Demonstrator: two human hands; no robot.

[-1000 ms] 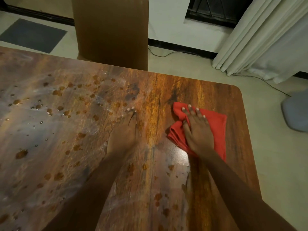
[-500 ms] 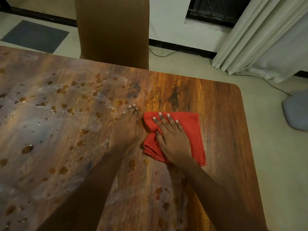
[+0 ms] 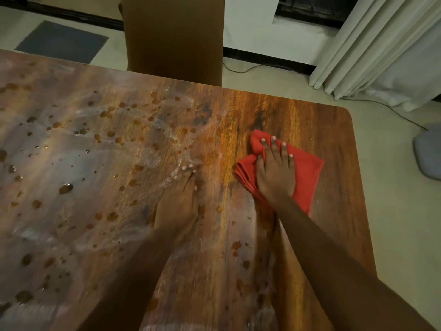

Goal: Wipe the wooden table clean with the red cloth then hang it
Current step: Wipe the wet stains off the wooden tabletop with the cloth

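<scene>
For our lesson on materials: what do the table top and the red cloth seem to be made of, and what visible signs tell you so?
Table top: wood or wood-look laminate, glossy; streaked grain, shiny glare, droplets beading.
Red cloth: soft woven fabric, matte; it folds and bunches under the right hand.

right hand (image 3: 274, 177) slid red cloth (image 3: 305, 173) rightward, away from left hand (image 3: 177, 201)

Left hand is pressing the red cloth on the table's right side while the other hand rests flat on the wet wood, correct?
Not quite: the head view shows the right hand pressing the red cloth. The left hand rests flat on the wet table.
</scene>
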